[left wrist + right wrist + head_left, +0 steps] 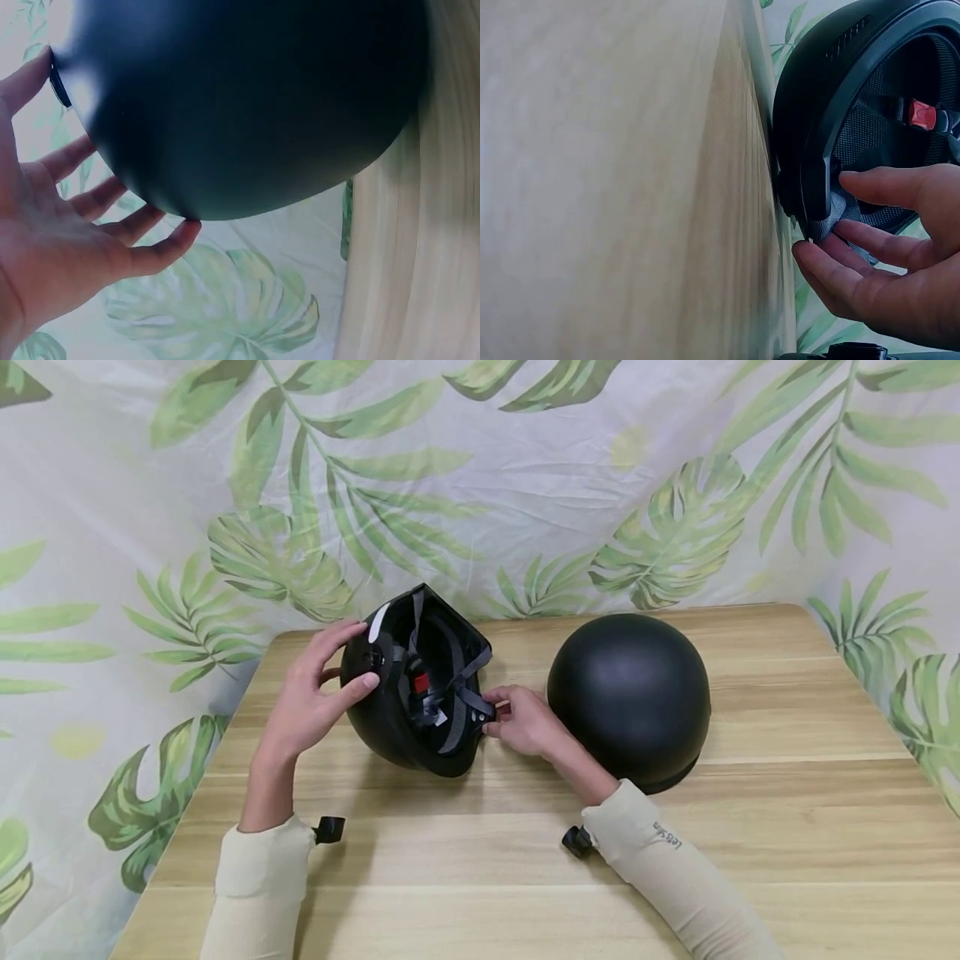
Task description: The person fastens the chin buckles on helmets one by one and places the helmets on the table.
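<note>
A black helmet lies tipped on the table with its open side facing right, its dark padding and red buckle showing. My left hand holds the upper left of its shell, thumb on the near side. Spread fingertips press on the smooth outer shell in the left wrist view. At the helmet's right edge, my right hand pinches a grey chin strap beside the rim. The thumb is above the strap and the other fingers are below it.
A second black helmet, dome up, stands on the wooden table just right of my right forearm. Behind the table hangs a leaf-patterned cloth. Small black cameras sit at both wrists.
</note>
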Available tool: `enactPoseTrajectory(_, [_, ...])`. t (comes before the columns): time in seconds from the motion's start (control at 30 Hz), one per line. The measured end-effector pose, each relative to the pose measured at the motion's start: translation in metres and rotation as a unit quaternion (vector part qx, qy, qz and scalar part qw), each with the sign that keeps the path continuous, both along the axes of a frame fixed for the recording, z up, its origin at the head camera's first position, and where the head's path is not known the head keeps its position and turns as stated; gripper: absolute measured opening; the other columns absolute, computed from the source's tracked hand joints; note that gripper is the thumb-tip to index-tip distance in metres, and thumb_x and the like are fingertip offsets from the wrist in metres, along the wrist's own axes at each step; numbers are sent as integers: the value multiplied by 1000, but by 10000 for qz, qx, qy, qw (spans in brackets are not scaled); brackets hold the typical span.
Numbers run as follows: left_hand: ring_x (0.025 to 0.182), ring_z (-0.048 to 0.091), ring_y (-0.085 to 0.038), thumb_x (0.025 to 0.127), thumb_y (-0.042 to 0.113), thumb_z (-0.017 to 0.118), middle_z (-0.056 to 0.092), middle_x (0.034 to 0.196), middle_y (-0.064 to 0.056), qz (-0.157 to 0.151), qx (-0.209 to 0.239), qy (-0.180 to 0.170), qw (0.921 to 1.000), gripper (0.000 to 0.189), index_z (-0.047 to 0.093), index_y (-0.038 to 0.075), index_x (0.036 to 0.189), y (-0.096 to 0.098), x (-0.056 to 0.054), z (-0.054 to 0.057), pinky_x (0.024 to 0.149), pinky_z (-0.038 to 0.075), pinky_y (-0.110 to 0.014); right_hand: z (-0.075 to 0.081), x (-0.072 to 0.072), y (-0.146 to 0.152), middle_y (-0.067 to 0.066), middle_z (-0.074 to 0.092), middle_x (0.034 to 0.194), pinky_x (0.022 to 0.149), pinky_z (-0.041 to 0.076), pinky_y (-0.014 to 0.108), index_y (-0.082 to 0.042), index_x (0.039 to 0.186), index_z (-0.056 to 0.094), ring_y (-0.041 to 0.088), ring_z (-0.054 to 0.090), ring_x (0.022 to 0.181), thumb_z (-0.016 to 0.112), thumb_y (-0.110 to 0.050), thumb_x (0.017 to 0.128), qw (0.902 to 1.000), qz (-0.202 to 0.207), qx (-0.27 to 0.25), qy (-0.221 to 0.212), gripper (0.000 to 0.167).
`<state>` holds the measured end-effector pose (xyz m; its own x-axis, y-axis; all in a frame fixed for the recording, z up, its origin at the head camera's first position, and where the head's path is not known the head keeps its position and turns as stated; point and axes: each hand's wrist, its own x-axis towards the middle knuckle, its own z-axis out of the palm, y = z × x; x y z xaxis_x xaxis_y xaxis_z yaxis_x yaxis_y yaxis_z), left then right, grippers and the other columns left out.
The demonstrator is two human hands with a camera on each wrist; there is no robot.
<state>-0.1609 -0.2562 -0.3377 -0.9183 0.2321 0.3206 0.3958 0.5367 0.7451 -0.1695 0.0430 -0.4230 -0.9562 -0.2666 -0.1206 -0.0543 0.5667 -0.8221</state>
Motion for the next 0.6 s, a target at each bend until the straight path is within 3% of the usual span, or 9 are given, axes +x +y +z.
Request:
enactPoseTrajectory(0.1, [152, 41, -26, 97, 11, 75, 46, 165, -5, -156, 31, -25, 9999, 63, 56, 21, 156, -5, -2, -2, 107, 47, -60, 0, 0, 1, 11, 72, 130, 104, 54, 39, -6, 138, 70, 25, 70, 116, 79, -11, 94, 10000, 56, 18, -32, 45])
enactPoseTrajectory(0.2, [154, 40, -28, 97, 8, 73, 42, 167, -4, -370, 96, -164, 9991, 66, 52, 23, 158, -10, -6, -5, 109, 51, -39, 0, 0, 1, 11, 73, 128, 99, 55, 36, -6, 138, 70, 24, 70, 112, 78, -12, 95, 9999, 83, -13, -76, 44])
enactPoseTrajectory(0.33, [155, 39, -35, 98, 4, 69, 39, 168, -5, -604, 410, -363, 9967, 69, 48, 22, 161, -16, -10, -10, 102, 48, -14, 2, 1, 2, 11, 76, 123, 92, 55, 31, -5, 138, 69, 22, 73, 109, 77, -13, 96, 9997, 125, -120, -144, 44])
enactPoseTrajectory(0.4, [155, 38, -38, 98, 3, 68, 39, 167, -6, -646, 544, -382, 9957, 69, 47, 22, 161, -18, -12, -13, 101, 48, -12, 4, 1, 2, 12, 76, 122, 91, 55, 31, -4, 138, 69, 23, 74, 109, 76, -15, 96, 9997, 152, -147, -115, 44])
enactPoseTrajectory(0.6, [154, 40, -33, 97, 2, 69, 41, 166, -8, -712, 692, -300, 9946, 67, 50, 18, 160, -18, -13, -16, 102, 50, -14, 22, 5, 3, 14, 67, 144, 110, 55, 45, -4, 144, 64, 30, 66, 131, 73, -22, 100, 9987, 124, -383, 318, 48])
